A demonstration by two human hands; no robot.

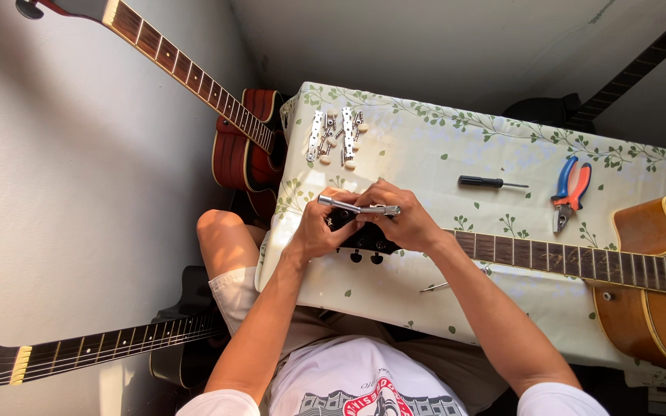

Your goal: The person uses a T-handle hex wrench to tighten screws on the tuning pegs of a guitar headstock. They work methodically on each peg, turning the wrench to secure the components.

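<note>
White printed shirt [364,385] fills the bottom of the head view, nearest the lens; both forearms run up from it to the black headstock [364,237], used below as landmark.

Headstock lies on the desk [425,154], near its front-left corner, at the end of the neck of an orange-brown acoustic guitar [657,285] whose body sits far right of it. Left hand [319,231] wraps the headstock's left side. Right hand [402,223] covers its right side. Between them, just above the headstock, a silver metal tool [358,207] lies level, fingers of both hands closed on it.

Surroundings, relative to headstock:
- above, near the desk's far edge: two metal tuner strips [337,137] with cream knobs
- upper right: black-handled screwdriver [491,182]
- further right: pliers [570,192], blue and orange grips
- lower right, close to the front edge: thin metal pin [435,287], kind not clear

Obstructions: neck occupies the strip to the right. Desk cloth between tuner strips and screwdriver lies bare.

Off the desk: red guitar [244,139] leans against the wall upper left; a dark guitar [86,350] lies lower left, beside the bare knee [225,239].
</note>
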